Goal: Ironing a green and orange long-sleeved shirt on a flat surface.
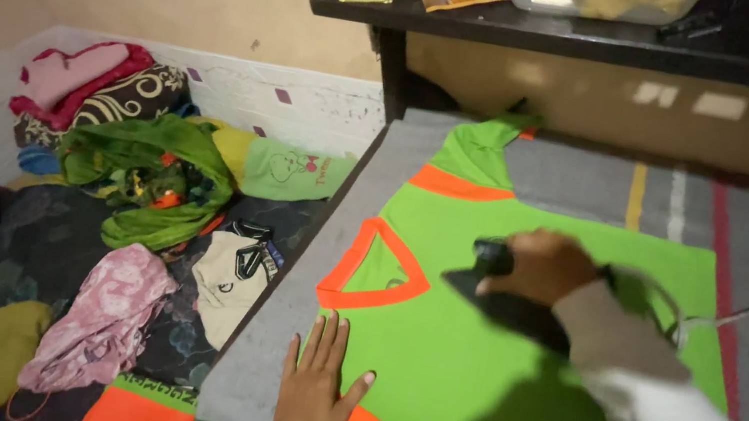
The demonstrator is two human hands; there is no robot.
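Ironing mid-way, I judge: right hand (540,266) grips black iron (504,298) on green jersey (491,362), left hand (314,388) flat, fingers spread; clothes pile (136,181) waits

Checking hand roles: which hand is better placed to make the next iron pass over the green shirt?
Right. The right hand already grips the black iron on the green shirt; the left hand lies flat at the shirt's edge, holding it down.

Left hand (316,389) flat, right hand (543,266) clenched
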